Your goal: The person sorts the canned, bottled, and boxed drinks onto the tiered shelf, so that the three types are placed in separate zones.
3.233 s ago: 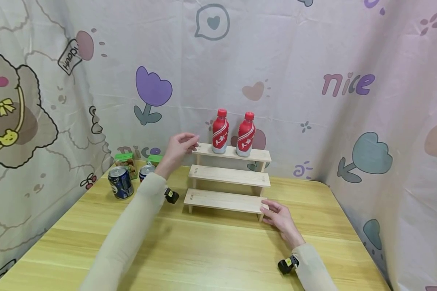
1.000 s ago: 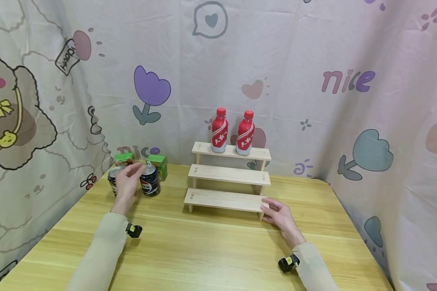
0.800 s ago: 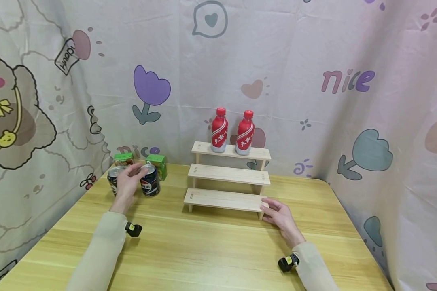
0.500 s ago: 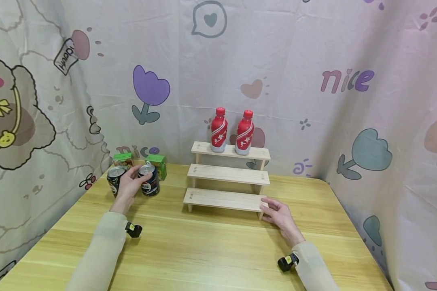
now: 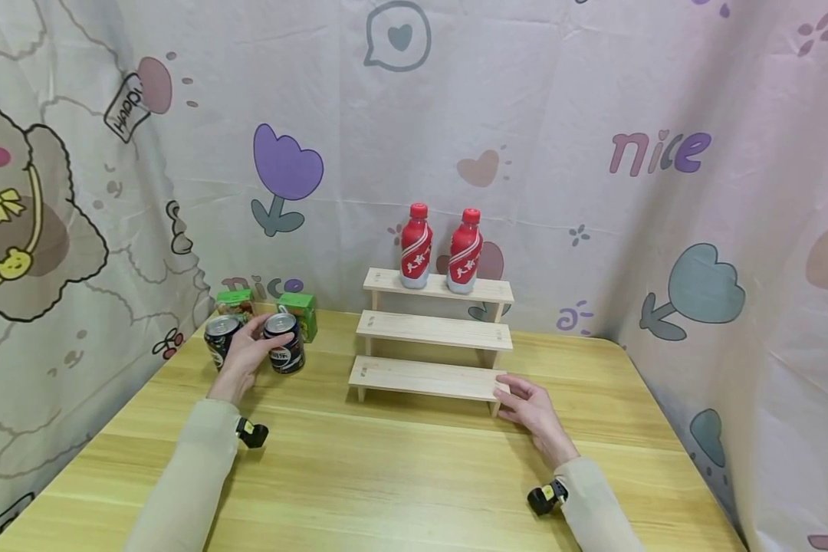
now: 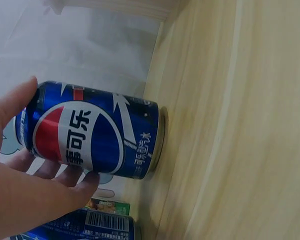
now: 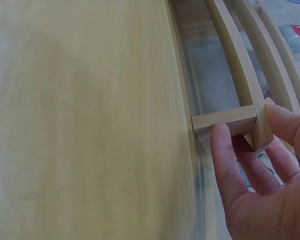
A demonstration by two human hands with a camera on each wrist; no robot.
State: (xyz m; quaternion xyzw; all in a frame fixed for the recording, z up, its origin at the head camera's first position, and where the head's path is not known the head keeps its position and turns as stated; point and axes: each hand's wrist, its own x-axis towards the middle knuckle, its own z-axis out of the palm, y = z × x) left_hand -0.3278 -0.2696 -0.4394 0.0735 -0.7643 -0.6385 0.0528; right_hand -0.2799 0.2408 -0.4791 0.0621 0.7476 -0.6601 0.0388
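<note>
My left hand (image 5: 247, 354) curls its thumb and fingers round a blue Pepsi can (image 5: 287, 357) at the left of the table. In the left wrist view the can (image 6: 85, 132) stands upright, its base at the tabletop and its round logo showing. Just left of that hand is a second blue can (image 5: 219, 328), partly covered by it. My right hand (image 5: 534, 414) holds the right end of the lowest step of a three-tier wooden stand (image 5: 428, 377). In the right wrist view the thumb lies over the step board (image 7: 252, 95), and fingers touch its end support (image 7: 222, 118).
Two red bottles (image 5: 416, 249) with white bases stand on the stand's top tier. Behind the cans are two green boxes, one at the right (image 5: 298, 314) and one at the left (image 5: 236, 303). A patterned curtain (image 5: 559, 92) hangs behind the wooden table (image 5: 386, 475).
My left hand has come down leftward from beside the stand's top tier to the right-hand can, and its fingers have closed round it. My right hand stays on the lowest step.
</note>
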